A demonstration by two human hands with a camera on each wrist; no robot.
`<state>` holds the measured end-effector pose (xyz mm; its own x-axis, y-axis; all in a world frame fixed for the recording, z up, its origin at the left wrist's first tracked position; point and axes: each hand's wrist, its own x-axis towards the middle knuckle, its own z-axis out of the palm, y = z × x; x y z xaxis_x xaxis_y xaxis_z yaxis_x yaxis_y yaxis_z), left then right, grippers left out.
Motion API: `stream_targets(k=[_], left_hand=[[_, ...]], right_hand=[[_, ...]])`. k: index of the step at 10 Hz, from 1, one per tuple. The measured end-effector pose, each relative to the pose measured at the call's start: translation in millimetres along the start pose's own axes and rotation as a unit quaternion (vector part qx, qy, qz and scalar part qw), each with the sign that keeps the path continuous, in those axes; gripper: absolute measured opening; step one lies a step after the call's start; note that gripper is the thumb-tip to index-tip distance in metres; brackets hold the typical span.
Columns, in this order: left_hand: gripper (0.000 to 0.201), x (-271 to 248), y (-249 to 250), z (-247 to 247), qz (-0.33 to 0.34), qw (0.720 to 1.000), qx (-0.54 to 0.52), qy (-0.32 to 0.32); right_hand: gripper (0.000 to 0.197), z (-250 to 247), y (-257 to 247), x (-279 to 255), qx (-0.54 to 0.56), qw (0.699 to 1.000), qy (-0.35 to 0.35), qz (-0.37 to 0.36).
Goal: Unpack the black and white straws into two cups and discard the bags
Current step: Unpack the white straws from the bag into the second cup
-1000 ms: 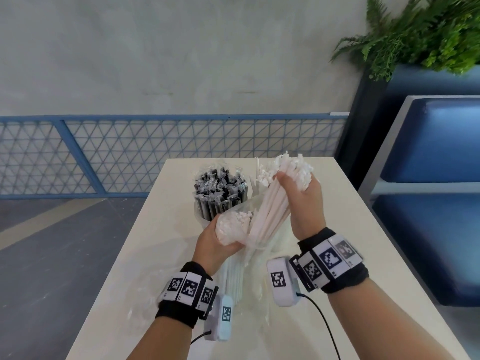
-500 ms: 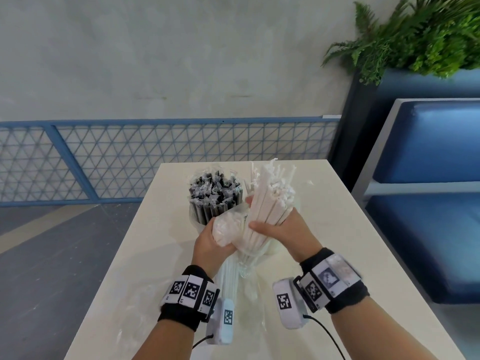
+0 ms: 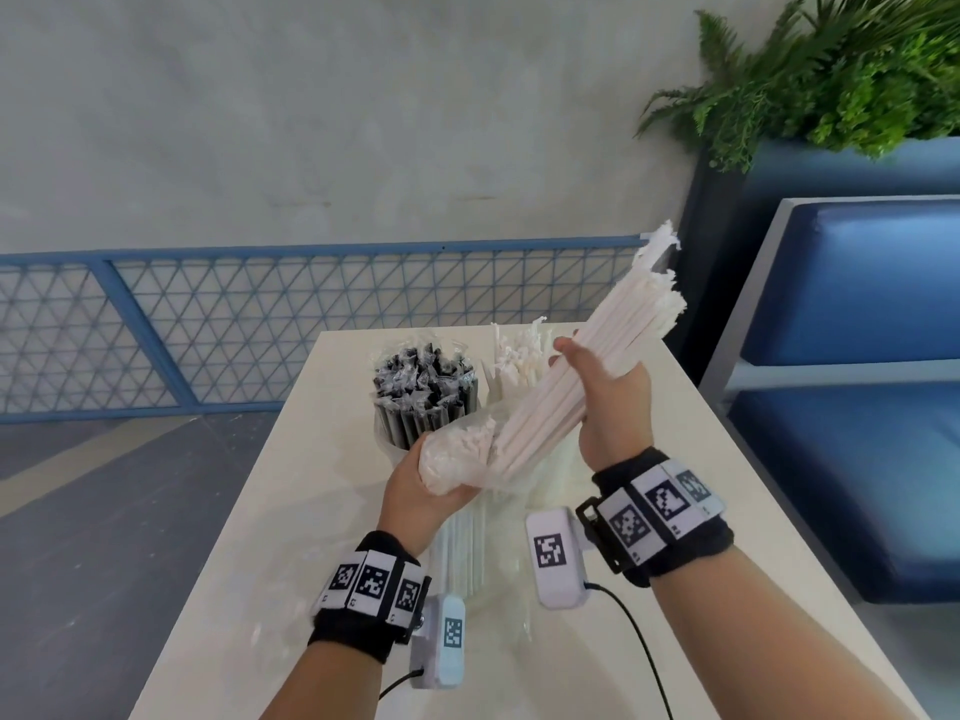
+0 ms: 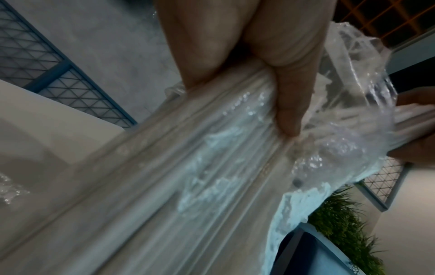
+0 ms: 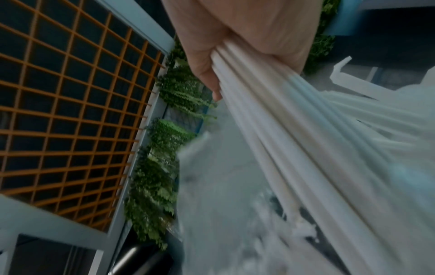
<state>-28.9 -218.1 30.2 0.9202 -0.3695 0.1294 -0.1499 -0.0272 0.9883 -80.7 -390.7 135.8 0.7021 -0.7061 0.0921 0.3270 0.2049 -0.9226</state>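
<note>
My right hand (image 3: 605, 402) grips a thick bundle of white wrapped straws (image 3: 587, 379) tilted up to the right, half drawn out of a clear plastic bag (image 3: 457, 457). My left hand (image 3: 415, 485) holds that bag with more white straws inside it. In the left wrist view my fingers (image 4: 287, 104) curl round the bag (image 4: 353, 104). The right wrist view shows my fingers (image 5: 207, 74) wrapped round the straws (image 5: 294, 148). A clear cup holds the black straws (image 3: 423, 394). Behind my hands some white straws (image 3: 514, 356) stand up from a second cup, which is mostly hidden.
An empty clear bag (image 3: 280, 615) lies on the cream table (image 3: 727, 511) at the near left. A blue mesh railing (image 3: 208, 324) runs behind the table. A blue bench (image 3: 857, 407) and a planter with ferns (image 3: 831, 70) stand to the right.
My right hand has pulled the white straw bundle up and to the right, further out of the bag. My left hand still holds the bag in about the same place.
</note>
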Motion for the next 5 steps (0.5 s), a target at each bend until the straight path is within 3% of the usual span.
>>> stream_targets(k=[1,3,4,5], left_hand=[[0.056,0,-2,-3,-0.004,1.0,-0.012,0.019],[0.054,-1,-1,-4,0.006,0.999,-0.019,0.046],[0.055,0,0,-7,0.007,0.998,-0.017,0.052],[0.056,1,1,-9,0.008,0.998,-0.017,0.054]], right_hand=[[0.006,-2,-8,11,0.01,1.0,0.022,0.003],[0.018,-16,-13,32,0.097,0.992,0.073,0.028],[0.027,-32,-24,42,0.11,0.994,0.012,-0.009],[0.009,-31,-34,50,0.065,0.992,0.095,-0.053]])
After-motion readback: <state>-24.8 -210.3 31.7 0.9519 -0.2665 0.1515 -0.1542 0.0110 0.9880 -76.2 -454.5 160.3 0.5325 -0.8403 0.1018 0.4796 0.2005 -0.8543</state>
